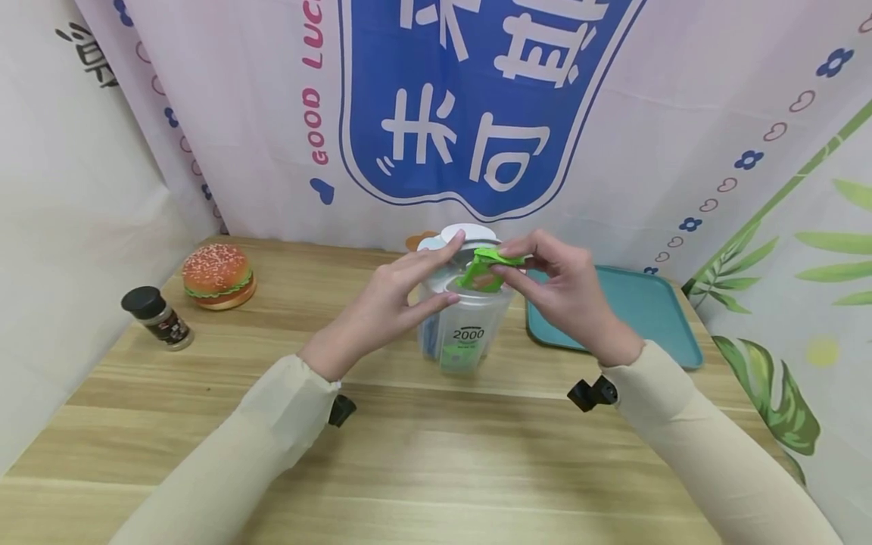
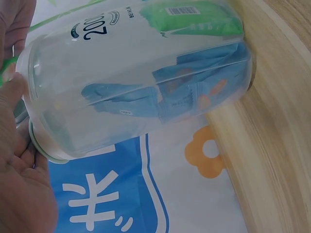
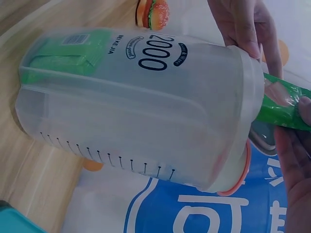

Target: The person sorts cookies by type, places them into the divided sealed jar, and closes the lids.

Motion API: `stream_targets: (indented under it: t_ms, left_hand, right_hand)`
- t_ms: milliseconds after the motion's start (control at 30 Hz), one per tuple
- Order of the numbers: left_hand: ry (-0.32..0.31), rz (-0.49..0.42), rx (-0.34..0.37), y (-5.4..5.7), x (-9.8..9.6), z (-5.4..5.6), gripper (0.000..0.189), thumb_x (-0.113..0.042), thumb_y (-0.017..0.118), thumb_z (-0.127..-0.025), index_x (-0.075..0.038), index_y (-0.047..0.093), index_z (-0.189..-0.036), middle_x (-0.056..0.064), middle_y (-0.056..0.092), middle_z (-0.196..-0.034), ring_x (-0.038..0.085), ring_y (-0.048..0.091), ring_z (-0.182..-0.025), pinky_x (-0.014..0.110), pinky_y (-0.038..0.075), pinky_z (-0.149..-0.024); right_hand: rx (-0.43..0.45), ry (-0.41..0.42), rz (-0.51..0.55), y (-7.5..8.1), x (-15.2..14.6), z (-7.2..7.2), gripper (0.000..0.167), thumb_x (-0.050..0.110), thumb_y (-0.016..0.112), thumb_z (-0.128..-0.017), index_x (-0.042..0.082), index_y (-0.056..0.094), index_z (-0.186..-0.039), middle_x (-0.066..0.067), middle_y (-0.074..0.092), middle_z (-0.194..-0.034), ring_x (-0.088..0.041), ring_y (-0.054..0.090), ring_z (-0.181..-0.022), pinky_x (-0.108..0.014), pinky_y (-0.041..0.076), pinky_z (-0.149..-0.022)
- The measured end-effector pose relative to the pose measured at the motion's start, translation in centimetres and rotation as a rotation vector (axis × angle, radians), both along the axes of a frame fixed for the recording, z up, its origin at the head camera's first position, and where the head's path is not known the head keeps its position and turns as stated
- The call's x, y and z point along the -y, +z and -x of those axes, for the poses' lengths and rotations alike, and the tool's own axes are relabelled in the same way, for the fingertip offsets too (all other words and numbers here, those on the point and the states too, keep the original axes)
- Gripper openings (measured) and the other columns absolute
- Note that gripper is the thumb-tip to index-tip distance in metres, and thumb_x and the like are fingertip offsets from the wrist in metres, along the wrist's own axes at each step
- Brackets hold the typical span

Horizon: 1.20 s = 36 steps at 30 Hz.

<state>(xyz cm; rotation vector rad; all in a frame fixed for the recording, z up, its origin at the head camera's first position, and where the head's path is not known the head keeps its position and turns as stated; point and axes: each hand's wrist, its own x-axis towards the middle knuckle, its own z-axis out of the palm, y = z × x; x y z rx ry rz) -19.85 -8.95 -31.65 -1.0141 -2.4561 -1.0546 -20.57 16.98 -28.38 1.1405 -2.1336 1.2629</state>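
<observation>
A clear plastic storage container [image 1: 468, 322] marked 2000 stands upright on the table with a flap of its lid raised. My left hand [image 1: 384, 303] holds its top, thumb on the front rim and fingers across the lid. Between thumb and fingers, my right hand [image 1: 562, 284] pinches a green snack packet [image 3: 279, 103], whose lower end reaches into the lid opening. Inside, another green packet [image 2: 199, 18] lies at the bottom, beside several blue packets [image 2: 204, 85].
To the left on the wooden table [image 1: 409, 469] are a toy hamburger [image 1: 216, 274] and a black-capped seasoning jar [image 1: 162, 322]. A teal tray [image 1: 647, 314] lies behind my right hand. A printed curtain [image 1: 259, 136] hangs behind the table.
</observation>
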Motion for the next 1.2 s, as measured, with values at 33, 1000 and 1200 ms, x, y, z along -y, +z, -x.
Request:
stream_targets:
  t_ms: [33, 1000, 1200]
  left_hand:
    - [-0.002, -0.001, -0.003, 0.0, 0.0, 0.0, 0.078, -0.024, 0.075, -0.099, -0.024, 0.034, -0.165, 0.008, 0.051, -0.162, 0.029, 0.052, -0.149, 0.048, 0.047, -0.121]
    - [-0.007, -0.006, -0.026, 0.0, 0.0, 0.0, 0.077, -0.024, 0.075, -0.099, -0.022, 0.035, -0.164, 0.008, 0.055, -0.158, 0.027, 0.055, -0.145, 0.044, 0.051, -0.118]
    - [-0.004, 0.0, -0.023, -0.1, 0.0, 0.0, 0.077, -0.025, 0.074, -0.099, -0.022, 0.035, -0.165, 0.008, 0.055, -0.159, 0.027, 0.056, -0.145, 0.045, 0.051, -0.117]
  right_hand:
    - [-0.01, 0.001, -0.019, -0.1, 0.0, 0.0, 0.022, -0.016, 0.077, -0.084, -0.007, 0.068, -0.102, -0.021, 0.078, -0.106, 0.002, 0.071, -0.105, -0.02, 0.063, -0.087]
    - [-0.156, -0.038, -0.326, -1.6, -0.4, -0.7, 0.013, 0.0, 0.078, -0.092, 0.004, 0.08, -0.104, -0.008, 0.076, -0.118, -0.024, 0.072, -0.111, -0.035, 0.064, -0.093]
    - [-0.173, -0.042, -0.375, -1.7, -0.5, -0.9, 0.015, 0.001, 0.076, -0.094, 0.003, 0.08, -0.107, -0.01, 0.074, -0.122, -0.025, 0.07, -0.115, -0.037, 0.064, -0.092]
